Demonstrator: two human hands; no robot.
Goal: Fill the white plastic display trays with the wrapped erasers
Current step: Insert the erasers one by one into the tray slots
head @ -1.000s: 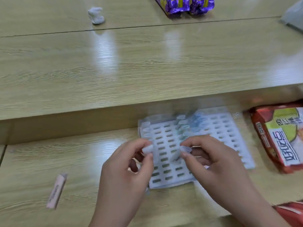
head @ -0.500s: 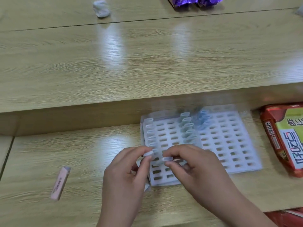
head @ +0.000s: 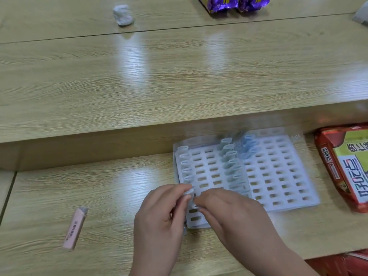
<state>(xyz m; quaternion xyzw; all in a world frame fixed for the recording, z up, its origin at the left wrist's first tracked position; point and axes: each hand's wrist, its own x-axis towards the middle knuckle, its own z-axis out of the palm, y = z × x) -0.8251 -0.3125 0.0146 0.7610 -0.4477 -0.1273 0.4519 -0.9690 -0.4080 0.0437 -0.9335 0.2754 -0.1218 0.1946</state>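
A white plastic display tray [head: 278, 176] with rows of small slots lies on the lower wooden shelf. Small pale wrapped erasers stand in its left column [head: 184, 162] and in a middle column [head: 232, 168], with bluish ones [head: 249, 148] near the top. My left hand [head: 161, 222] pinches a small wrapped eraser [head: 188, 191] between thumb and forefinger over the tray's near left part. My right hand [head: 237, 214] is beside it, fingertips curled down at a slot; whether it holds anything is hidden.
A pink wrapped eraser [head: 75, 229] lies alone on the shelf at left. A red and green snack packet [head: 346, 166] sits to the right of the tray. On the upper table are a white crumpled lump [head: 122, 14] and purple packets [head: 233, 3].
Both hands have drifted left and down toward the tray's near left corner, fingertips closer together. The view shifted slightly, so the tray sits further right.
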